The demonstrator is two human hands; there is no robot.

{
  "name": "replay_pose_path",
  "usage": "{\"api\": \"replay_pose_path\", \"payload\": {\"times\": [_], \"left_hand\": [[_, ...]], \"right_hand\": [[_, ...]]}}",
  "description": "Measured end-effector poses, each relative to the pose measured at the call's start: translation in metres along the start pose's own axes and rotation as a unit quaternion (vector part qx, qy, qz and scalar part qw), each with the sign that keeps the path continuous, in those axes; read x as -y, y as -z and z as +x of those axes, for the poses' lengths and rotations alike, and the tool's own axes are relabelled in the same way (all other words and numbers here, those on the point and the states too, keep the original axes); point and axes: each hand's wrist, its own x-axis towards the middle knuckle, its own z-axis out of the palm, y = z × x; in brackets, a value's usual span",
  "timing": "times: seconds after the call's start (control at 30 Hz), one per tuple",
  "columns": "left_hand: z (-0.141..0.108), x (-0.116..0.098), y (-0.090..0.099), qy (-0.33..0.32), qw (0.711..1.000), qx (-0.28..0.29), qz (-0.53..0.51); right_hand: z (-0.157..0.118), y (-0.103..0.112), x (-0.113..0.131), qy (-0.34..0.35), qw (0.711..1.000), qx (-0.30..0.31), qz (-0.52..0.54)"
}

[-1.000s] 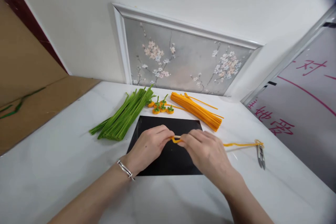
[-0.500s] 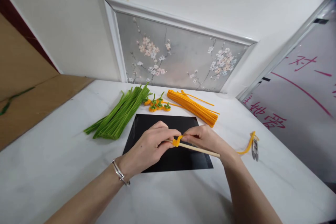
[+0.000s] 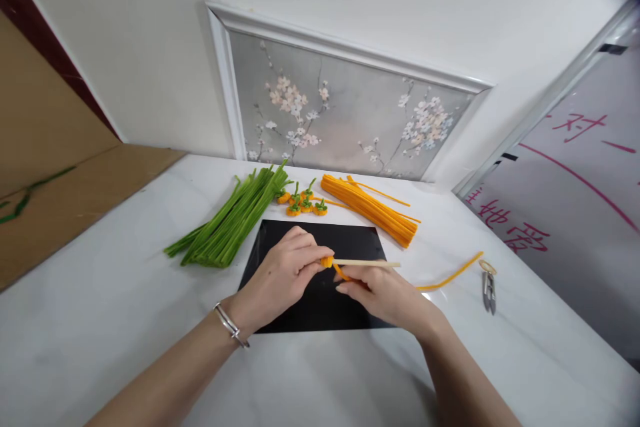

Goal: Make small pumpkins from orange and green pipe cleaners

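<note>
My left hand [image 3: 285, 270] pinches the left end of a thin wooden stick [image 3: 367, 263], where an orange pipe cleaner [image 3: 327, 261] is coiled round it. Below the stick, my right hand [image 3: 377, 290] is closed on the loose part of that pipe cleaner. Its tail runs out past my right wrist and lies toward the right of the table. Both hands are above a black rectangular mat [image 3: 320, 310]. The stick's right end sticks out free over my right hand.
Behind the mat lie a bundle of green pipe cleaners [image 3: 233, 220], several small orange pieces with green tops [image 3: 306, 203], and an orange pipe cleaner bundle [image 3: 370, 210]. Small metal snips [image 3: 489, 290] rest at the right. A whiteboard [image 3: 565, 213] stands beyond.
My right hand has moved from above the stick to below it, carrying the pipe cleaner round. The stick has swung closer to level, and the tail has slid clear of the snips.
</note>
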Motion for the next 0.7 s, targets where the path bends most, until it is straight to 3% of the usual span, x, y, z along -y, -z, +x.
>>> {"api": "replay_pose_path", "payload": {"times": [0.17,0.3,0.4,0.53,0.7], "left_hand": [[-0.003,0.007,-0.003,-0.024,0.998,-0.008,0.065],[-0.004,0.008,-0.005,-0.041,0.991,0.021,0.128],[-0.004,0.008,-0.006,-0.056,0.988,0.044,0.135],[-0.002,0.005,-0.006,-0.082,0.987,0.072,0.117],[0.0,-0.002,-0.003,-0.1,0.991,0.066,0.066]], "right_hand": [[-0.005,-0.003,0.014,0.037,0.995,-0.007,-0.087],[-0.006,-0.003,0.023,0.074,0.973,-0.082,-0.201],[-0.001,0.004,0.02,0.111,0.955,-0.158,-0.224],[0.008,0.016,0.006,0.113,0.962,-0.193,-0.159],[0.012,0.024,-0.009,0.122,0.981,-0.152,0.007]]}}
